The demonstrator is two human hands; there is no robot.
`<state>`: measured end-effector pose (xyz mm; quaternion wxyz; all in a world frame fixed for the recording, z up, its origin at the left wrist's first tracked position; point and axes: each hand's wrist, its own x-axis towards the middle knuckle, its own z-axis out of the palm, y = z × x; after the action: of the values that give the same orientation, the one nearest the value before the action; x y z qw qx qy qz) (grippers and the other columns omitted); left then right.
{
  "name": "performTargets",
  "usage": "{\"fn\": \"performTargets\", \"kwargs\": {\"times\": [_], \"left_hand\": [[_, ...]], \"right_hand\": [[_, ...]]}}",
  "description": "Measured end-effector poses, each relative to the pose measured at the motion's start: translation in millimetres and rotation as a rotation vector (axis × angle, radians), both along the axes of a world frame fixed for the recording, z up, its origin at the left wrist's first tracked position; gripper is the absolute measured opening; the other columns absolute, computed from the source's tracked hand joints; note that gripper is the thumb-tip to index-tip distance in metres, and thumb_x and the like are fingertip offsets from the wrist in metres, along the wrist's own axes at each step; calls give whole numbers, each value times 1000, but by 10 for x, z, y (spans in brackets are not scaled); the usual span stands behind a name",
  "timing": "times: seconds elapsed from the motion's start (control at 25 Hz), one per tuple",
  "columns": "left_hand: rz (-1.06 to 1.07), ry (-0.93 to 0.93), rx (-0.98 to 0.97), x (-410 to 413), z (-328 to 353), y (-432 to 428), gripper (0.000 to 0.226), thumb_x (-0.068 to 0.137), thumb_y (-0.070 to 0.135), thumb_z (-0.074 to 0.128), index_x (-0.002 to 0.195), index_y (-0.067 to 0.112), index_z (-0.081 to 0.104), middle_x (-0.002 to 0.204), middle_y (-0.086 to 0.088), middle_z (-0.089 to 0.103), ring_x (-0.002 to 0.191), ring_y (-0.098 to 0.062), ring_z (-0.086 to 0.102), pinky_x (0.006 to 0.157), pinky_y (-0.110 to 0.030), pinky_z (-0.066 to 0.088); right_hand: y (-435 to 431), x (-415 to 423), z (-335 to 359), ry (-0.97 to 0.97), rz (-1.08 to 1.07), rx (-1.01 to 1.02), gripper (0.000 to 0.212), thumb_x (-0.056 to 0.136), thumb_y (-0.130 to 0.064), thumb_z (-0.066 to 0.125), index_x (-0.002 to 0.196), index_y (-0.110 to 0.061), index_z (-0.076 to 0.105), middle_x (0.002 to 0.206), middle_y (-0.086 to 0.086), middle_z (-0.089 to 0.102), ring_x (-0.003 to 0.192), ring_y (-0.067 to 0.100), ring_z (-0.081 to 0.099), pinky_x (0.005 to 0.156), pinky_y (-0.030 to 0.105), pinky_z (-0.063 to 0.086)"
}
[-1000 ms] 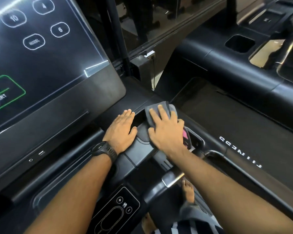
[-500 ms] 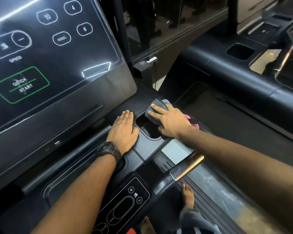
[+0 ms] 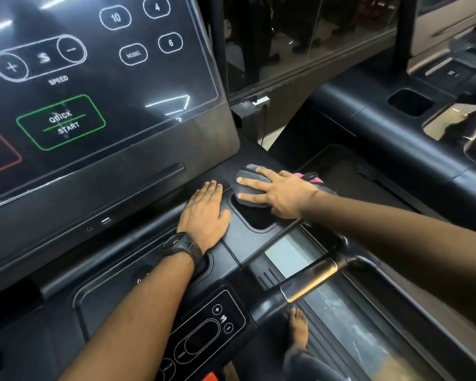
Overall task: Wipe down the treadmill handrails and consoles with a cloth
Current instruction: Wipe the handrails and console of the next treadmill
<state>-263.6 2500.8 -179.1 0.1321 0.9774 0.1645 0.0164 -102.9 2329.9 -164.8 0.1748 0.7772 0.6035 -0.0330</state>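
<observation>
A grey cloth point(image 3: 248, 188) lies at the far rim of the cup holder recess point(image 3: 260, 222) on the black treadmill console point(image 3: 242, 243). My right hand point(image 3: 279, 192) presses flat on the cloth with fingers spread and straight. Beside it, my left hand point(image 3: 205, 214), with a black watch on the wrist, rests flat on the console to the left of the recess. The big touch screen point(image 3: 94, 78) stands tilted at the upper left. A handrail point(image 3: 308, 290) with a metal grip sensor runs below the console at lower right.
A small control panel point(image 3: 206, 334) with plus and minus keys sits at the bottom centre. Something pink point(image 3: 312, 178) shows behind my right hand. A second treadmill's console point(image 3: 407, 105) stands at the right. My bare foot point(image 3: 298, 327) is on the deck below.
My right hand slid the cloth away from me, from the near side of the cup holder to its far rim. The left hand stayed flat in place. The camera turned left.
</observation>
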Motion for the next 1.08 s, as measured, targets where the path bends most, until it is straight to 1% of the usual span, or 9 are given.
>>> {"fn": "performTargets", "kwargs": {"times": [0.08, 0.2, 0.36, 0.48, 0.6, 0.72, 0.88, 1.0, 1.08], "left_hand": [[0, -1, 7, -1, 5, -4, 66, 95, 27, 43, 155, 10, 23, 163, -7, 20, 151, -18, 15, 123, -30, 6], [-8, 3, 20, 0, 9, -2, 65, 95, 28, 43, 155, 10, 23, 163, -8, 20, 151, -18, 15, 123, -31, 7], [-14, 9, 13, -7, 11, 0, 66, 95, 28, 43, 155, 9, 24, 163, -9, 20, 151, -19, 14, 123, -31, 6], [-26, 12, 13, -6, 18, -13, 67, 94, 28, 44, 155, 9, 23, 163, -10, 18, 151, -20, 13, 123, -31, 5], [-38, 10, 27, -17, 6, -4, 68, 93, 28, 43, 155, 9, 23, 163, -10, 19, 151, -19, 13, 124, -32, 6], [-47, 8, 26, -14, -7, 10, 67, 94, 28, 42, 155, 8, 23, 163, -10, 19, 151, -19, 13, 124, -32, 6], [-56, 4, 34, -16, -13, 9, 67, 93, 27, 43, 154, 8, 24, 163, -10, 19, 151, -20, 14, 124, -33, 7], [-43, -14, 18, -23, -17, 26, 66, 93, 26, 43, 154, 9, 25, 163, -9, 21, 151, -19, 15, 124, -31, 6], [-42, -17, 13, -7, -20, 29, 66, 93, 27, 43, 154, 9, 26, 163, -9, 21, 151, -19, 16, 124, -32, 7]], "right_hand": [[-87, 36, 14, 2, -68, -16, 77, 95, -36, 50, 158, -49, 9, 168, -16, -14, 156, 29, -6, 106, 50, 42], [-183, -35, 50, 30, -92, -56, 66, 97, -35, 47, 158, -43, 24, 169, -18, 3, 156, 29, 2, 108, 45, 40], [-221, -91, 256, -25, 89, -232, 67, 98, -33, 47, 159, -41, 21, 168, -18, 9, 156, 27, 5, 114, 43, 33], [-93, -43, 336, -202, 278, -414, 68, 101, -29, 46, 161, -39, 14, 169, -15, 2, 156, 29, 4, 109, 44, 37], [82, -35, 245, -368, 471, -510, 59, 107, -25, 35, 162, -32, 13, 170, -9, 4, 155, 29, 10, 110, 44, 35], [141, 18, 83, -398, 418, -458, 49, 109, -26, 33, 158, -26, 29, 164, 1, 28, 152, 28, 21, 109, 43, 31], [190, -79, -4, -442, 407, -536, 37, 108, -26, 36, 141, -27, 53, 143, -9, 53, 143, 22, 35, 100, 39, 37], [200, -287, 46, -404, 274, -649, 32, 104, -24, 48, 135, -25, 59, 142, -6, 56, 140, 22, 42, 96, 39, 40], [144, -192, 134, -353, 254, -578, 37, 102, -26, 50, 139, -27, 54, 151, -8, 47, 144, 21, 36, 99, 40, 41]]}}
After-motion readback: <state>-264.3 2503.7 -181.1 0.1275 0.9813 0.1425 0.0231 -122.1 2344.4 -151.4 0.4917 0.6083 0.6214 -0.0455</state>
